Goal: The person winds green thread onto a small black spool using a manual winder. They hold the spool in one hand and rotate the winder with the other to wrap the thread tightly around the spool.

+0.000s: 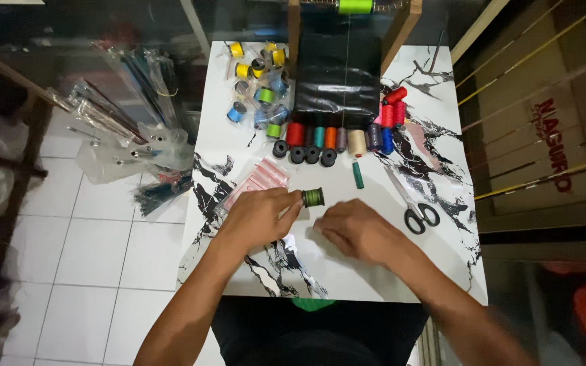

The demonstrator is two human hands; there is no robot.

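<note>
The left hand (256,215) and the right hand (357,230) rest low on the white marbled desk (347,271). The left hand is closed on a small dark green spool (313,197) by its fingertips, near the middle of the desk. The right hand is curled with fingers together just beside it; I cannot tell if it holds something. Behind stands a row of coloured thread spools (337,137), and black scissors (420,215) lie to the right

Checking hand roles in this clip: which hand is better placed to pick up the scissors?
Right, probably. The right hand lies on the table close to the scissors, nothing between them. The left hand holds the dark green spool, farther away.
</note>
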